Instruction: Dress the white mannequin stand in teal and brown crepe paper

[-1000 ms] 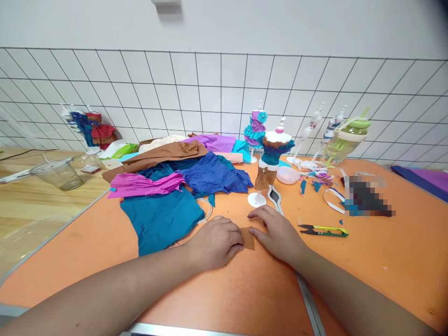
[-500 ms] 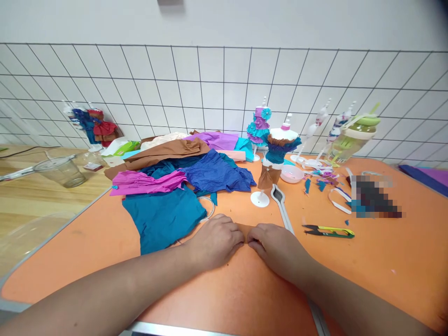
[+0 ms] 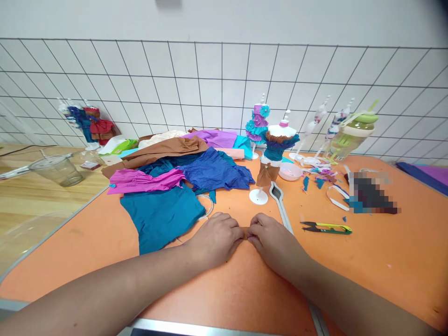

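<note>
Both hands rest close together on the orange table (image 3: pixel 224 298). A small brown paper strip (image 3: pixel 245 232) shows in the gap between the fingertips; most of it is hidden under them. My left hand (image 3: pixel 217 238) is closed with its fingers curled on the strip's left end. My right hand (image 3: pixel 271 235) pinches the right end. Just behind them stands a mini dress form (image 3: pixel 275 154) on a white base, dressed in brown and teal crinkled paper. A teal paper sheet (image 3: pixel 161 217) lies to the left of my left hand, beside a clear ring (image 3: pixel 212 204).
Yellow-handled thread snips (image 3: pixel 329 228) lie right of my right hand. Behind are a blue paper sheet (image 3: pixel 217 170), a pink sheet (image 3: pixel 147 180) and a brown sheet (image 3: pixel 168 151). A green-lidded bottle (image 3: pixel 353 137), a small bowl (image 3: pixel 290 171) and paper scraps (image 3: pixel 320 182) stand or lie back right.
My right hand has shifted slightly up and its fingers have closed in more. Less of the brown paper strip shows between the hands. The view has tilted a little.
</note>
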